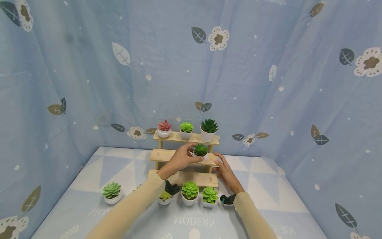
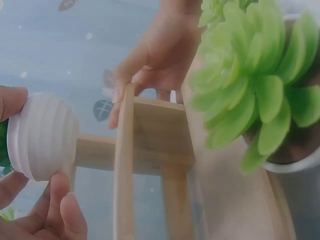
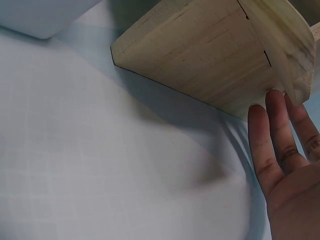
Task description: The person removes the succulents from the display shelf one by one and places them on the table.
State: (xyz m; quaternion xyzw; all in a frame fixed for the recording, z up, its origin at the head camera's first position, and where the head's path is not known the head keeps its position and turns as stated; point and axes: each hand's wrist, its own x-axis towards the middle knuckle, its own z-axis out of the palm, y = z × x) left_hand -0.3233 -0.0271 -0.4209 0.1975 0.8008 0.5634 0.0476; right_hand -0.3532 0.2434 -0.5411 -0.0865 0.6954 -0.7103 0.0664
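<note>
My left hand (image 1: 181, 158) grips a small dark green succulent (image 1: 200, 150) in a white pot. In the left wrist view the ribbed white pot (image 2: 47, 135) is pinched between thumb and fingers, tilted by the camera's angle. It is held over the right part of the middle step (image 1: 162, 155) of a wooden three-tier stand. At the stand's right end is my right hand (image 1: 227, 175). Its extended fingers (image 3: 280, 127) reach the end of a wooden board (image 3: 200, 60) in the right wrist view, fingertips right at the wood.
On the top step stand a red succulent (image 1: 164, 128), a light green one (image 1: 186, 130) and a dark green one (image 1: 209, 130). In front of the stand are potted succulents (image 1: 190, 193) (image 1: 210, 196), one partly behind my left arm. Another succulent (image 1: 112, 192) stands at left.
</note>
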